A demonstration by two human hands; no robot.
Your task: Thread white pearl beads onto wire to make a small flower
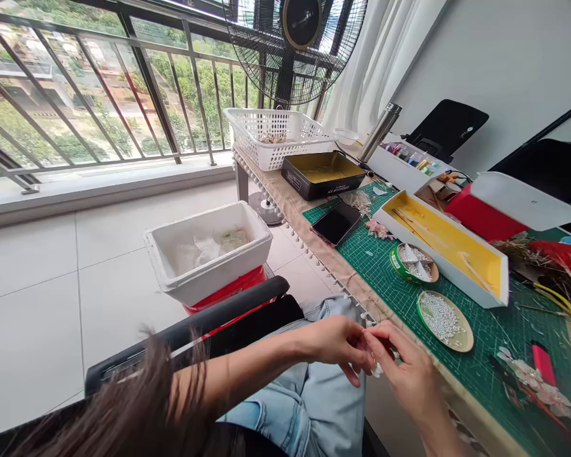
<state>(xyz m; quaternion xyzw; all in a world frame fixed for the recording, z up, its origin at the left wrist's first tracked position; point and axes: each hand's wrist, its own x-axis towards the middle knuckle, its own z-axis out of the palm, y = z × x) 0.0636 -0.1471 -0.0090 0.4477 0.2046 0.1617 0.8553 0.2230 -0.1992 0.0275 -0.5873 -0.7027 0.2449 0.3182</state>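
My left hand (341,341) and my right hand (403,358) meet above my lap, just off the table's near edge. Both are closed, with fingertips pinched together around a small whitish petal-like piece (377,370). Most of that piece is hidden by the fingers, so its full shape does not show. To the right of my hands, a round lid of small pearl beads (441,319) lies on the green cutting mat (361,279). Behind it stands a divided round box (413,263) with beads in its compartments. Pale pink flower pieces (535,384) lie farther right.
A white foam box (209,279) stands on the floor at left, beyond the chair's armrest (185,324). The table holds a phone (336,222), a black tray (322,184), a long yellow-lined box (457,254), a white basket (261,152) and a red-handled tool (544,363).
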